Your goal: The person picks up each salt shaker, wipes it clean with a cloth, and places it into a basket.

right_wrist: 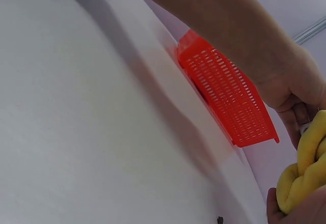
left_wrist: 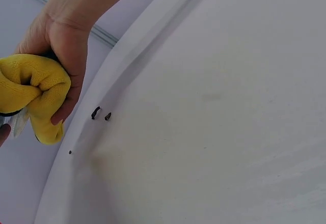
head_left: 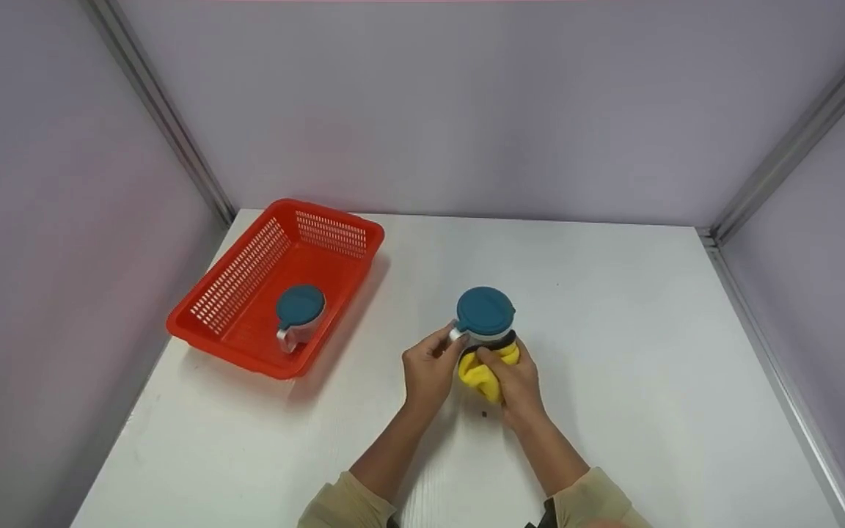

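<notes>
A clear cup with a blue lid (head_left: 485, 311) is held above the white table between both hands. My left hand (head_left: 430, 367) pinches its white handle (head_left: 455, 331) at the cup's left side. With my right hand (head_left: 518, 378) I grip a yellow cloth (head_left: 480, 375) with a dark edge and press it against the cup's near side. In the left wrist view the bunched cloth (left_wrist: 43, 89) covers most of the cup, and the right hand (left_wrist: 63, 51) wraps round it. The right wrist view shows the cloth (right_wrist: 305, 168) beside the left hand (right_wrist: 298, 91).
A red plastic basket (head_left: 246, 359) with slatted sides stands at the table's left. Inside it sits a second blue-lidded cup (head_left: 301, 306), its handle facing the near side. Small dark specks (left_wrist: 108, 116) lie on the white table (head_left: 635, 352). Pale panels enclose the table at the back and sides.
</notes>
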The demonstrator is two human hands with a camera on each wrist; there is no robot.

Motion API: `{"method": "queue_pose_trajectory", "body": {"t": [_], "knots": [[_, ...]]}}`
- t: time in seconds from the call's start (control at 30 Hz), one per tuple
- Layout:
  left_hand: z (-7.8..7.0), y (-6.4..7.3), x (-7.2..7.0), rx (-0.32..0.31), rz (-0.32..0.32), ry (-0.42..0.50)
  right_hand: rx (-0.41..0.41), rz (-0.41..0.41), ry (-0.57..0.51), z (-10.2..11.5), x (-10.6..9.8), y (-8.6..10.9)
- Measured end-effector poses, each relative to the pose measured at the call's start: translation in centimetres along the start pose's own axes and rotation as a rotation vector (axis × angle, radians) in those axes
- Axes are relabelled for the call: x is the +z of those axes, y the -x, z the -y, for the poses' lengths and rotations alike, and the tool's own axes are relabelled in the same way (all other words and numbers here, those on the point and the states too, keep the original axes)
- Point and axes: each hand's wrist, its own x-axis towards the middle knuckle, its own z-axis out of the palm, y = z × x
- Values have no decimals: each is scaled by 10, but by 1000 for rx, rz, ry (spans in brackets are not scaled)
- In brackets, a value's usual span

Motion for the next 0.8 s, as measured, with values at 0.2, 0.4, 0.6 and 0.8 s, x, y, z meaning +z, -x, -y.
{"method": "queue_pose_trajectory", "body": {"t": [0.2, 0.4, 0.6, 0.8], "knots": [[2, 0, 0, 17, 9, -4, 23, -35, 97, -1, 2, -1], [3, 0, 1, 35, 14, -17, 63, -32, 143, -4, 1, -4], [3, 0, -1, 75, 22, -22, 93, -19, 149, -8, 1, -6], [5, -1, -2, 98, 42, -21, 90, -27, 135, -12, -1, -7]]}}
